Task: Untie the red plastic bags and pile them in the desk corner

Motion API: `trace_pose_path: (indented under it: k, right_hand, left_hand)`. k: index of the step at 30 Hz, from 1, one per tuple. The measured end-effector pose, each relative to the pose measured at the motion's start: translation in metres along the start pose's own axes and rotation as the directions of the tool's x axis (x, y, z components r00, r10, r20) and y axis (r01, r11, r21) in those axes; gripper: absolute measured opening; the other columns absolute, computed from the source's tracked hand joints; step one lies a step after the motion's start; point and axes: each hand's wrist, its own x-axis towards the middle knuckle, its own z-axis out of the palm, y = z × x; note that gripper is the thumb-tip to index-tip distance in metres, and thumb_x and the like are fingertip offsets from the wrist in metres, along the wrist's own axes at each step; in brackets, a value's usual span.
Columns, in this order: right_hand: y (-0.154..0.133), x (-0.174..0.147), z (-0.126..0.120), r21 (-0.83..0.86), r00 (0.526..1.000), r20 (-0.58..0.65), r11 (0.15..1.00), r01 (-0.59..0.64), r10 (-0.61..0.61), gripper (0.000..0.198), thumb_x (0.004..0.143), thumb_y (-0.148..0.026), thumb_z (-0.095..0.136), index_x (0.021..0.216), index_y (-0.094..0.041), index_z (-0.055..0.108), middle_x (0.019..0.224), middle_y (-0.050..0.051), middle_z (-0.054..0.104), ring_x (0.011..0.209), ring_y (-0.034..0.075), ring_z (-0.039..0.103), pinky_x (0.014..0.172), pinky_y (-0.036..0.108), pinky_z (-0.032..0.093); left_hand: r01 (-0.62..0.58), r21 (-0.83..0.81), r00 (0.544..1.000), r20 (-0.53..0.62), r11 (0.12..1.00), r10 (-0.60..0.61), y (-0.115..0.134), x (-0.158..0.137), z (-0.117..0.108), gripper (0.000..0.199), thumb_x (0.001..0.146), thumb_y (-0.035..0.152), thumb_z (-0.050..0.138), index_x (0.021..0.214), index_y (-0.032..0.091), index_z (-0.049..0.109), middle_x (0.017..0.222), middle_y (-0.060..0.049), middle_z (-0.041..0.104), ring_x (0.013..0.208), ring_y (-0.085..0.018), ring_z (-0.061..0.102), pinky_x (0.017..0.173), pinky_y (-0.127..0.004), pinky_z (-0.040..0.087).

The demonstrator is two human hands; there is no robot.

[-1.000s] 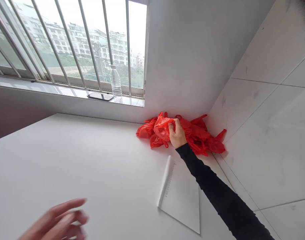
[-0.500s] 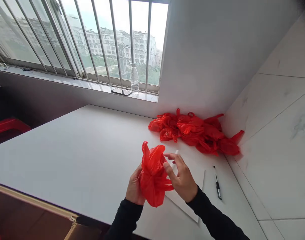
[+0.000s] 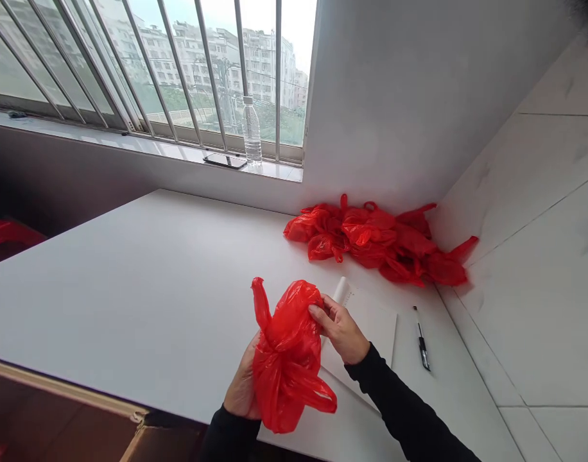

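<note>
Two hands hold one red plastic carrier bag [image 3: 291, 362] above the near edge of the white tabletop [image 3: 144, 289], its long axis running roughly away from us with a slight lean to the right. Our right hand [image 3: 343, 333] is at its upper right edge, thumb and fingers pinching the thin plastic; the bag lies to the left of those fingertips. Our left hand [image 3: 243, 382] cradles the lower left side and is nearer the gathered middle, but its fingers are hidden behind the plastic, so we cannot tell how firmly they press. One handle sticks up at the far left, while the other loops out towards the lower right, apart from both hands.

We cannot see whether the bag contains anything. A heap of red plastic bags [image 3: 371, 237] lies in the corner, beyond the spiral notebook [image 3: 373, 321]. The clear water bottle [image 3: 251, 131] stands upright on the windowsill [image 3: 154, 149]; we cannot make out its fill level.
</note>
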Motion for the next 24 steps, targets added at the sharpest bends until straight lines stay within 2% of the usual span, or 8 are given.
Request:
trace_pose_path:
  k: [3,5,8,11,15,20,24]
  right_hand:
    - [0.006,0.0,0.001,-0.025,0.999,-0.008,0.999,-0.031,0.031,0.032,0.089,-0.051,0.061,0.095,-0.02,0.064,0.078,-0.002,0.06,0.07,0.013,0.057,0.064,0.024,0.051]
    - [0.009,0.0,0.002,-0.015,0.999,-0.02,0.999,-0.046,0.046,0.032,0.091,-0.051,0.059,0.1,-0.02,0.063,0.078,-0.002,0.06,0.069,0.013,0.057,0.063,0.024,0.051]
    - [0.012,-0.001,0.005,0.038,0.999,0.009,0.998,-0.046,0.046,0.035,0.088,-0.047,0.065,0.112,-0.023,0.06,0.09,0.0,0.065,0.077,0.015,0.063,0.073,0.029,0.054]
    - [0.015,-0.002,0.006,0.089,0.999,0.006,0.995,-0.039,0.038,0.038,0.081,-0.041,0.075,0.111,-0.023,0.059,0.098,0.002,0.068,0.084,0.019,0.066,0.08,0.032,0.055]
    - [0.017,-0.002,0.005,0.113,0.998,-0.066,0.993,-0.016,0.024,0.036,0.078,-0.038,0.077,0.105,-0.022,0.061,0.094,0.002,0.069,0.082,0.02,0.066,0.078,0.032,0.055]
    - [0.014,-0.005,0.008,0.065,0.999,0.032,0.998,-0.024,0.022,0.036,0.081,-0.041,0.075,0.108,-0.021,0.061,0.102,0.006,0.07,0.09,0.022,0.067,0.086,0.037,0.054]
    - [0.016,-0.006,0.008,0.022,1.0,-0.014,1.0,-0.018,0.019,0.029,0.081,-0.042,0.075,0.095,-0.02,0.062,0.09,0.004,0.07,0.078,0.021,0.067,0.075,0.034,0.055]
  left_hand:
    - [-0.013,-0.008,1.0,-0.029,1.0,0.013,0.0,0.002,-0.011,0.048,0.075,0.031,0.078,0.12,0.03,0.061,0.099,-0.005,0.072,0.089,-0.029,0.068,0.077,-0.041,0.056]
    - [-0.017,-0.013,0.999,-0.045,1.0,0.017,-0.002,0.004,-0.018,0.052,0.075,0.029,0.077,0.123,0.03,0.06,0.102,-0.005,0.072,0.09,-0.029,0.069,0.077,-0.04,0.056]
    - [-0.029,-0.021,0.998,-0.061,0.999,0.028,-0.006,0.007,-0.023,0.059,0.074,0.026,0.078,0.129,0.03,0.056,0.104,-0.005,0.072,0.087,-0.027,0.07,0.078,-0.037,0.056]
    - [-0.033,-0.003,0.997,-0.063,0.999,0.033,-0.009,0.008,-0.022,0.067,0.072,0.022,0.08,0.133,0.028,0.053,0.102,-0.007,0.073,0.083,-0.025,0.072,0.078,-0.034,0.056]
    - [-0.012,0.049,0.998,-0.06,0.999,0.015,-0.009,0.007,-0.017,0.062,0.071,0.022,0.081,0.129,0.025,0.059,0.099,-0.008,0.074,0.081,-0.025,0.071,0.074,-0.032,0.055]
    - [0.001,0.189,0.997,-0.074,0.982,0.013,-0.008,0.003,-0.014,0.06,0.066,0.017,0.084,0.123,0.023,0.064,0.096,-0.007,0.075,0.083,-0.026,0.07,0.069,-0.03,0.053]
    - [-0.02,0.245,0.994,-0.098,0.969,0.045,-0.011,0.002,-0.015,0.051,0.07,0.017,0.081,0.118,0.022,0.067,0.099,-0.007,0.075,0.091,-0.027,0.068,0.071,-0.029,0.052]
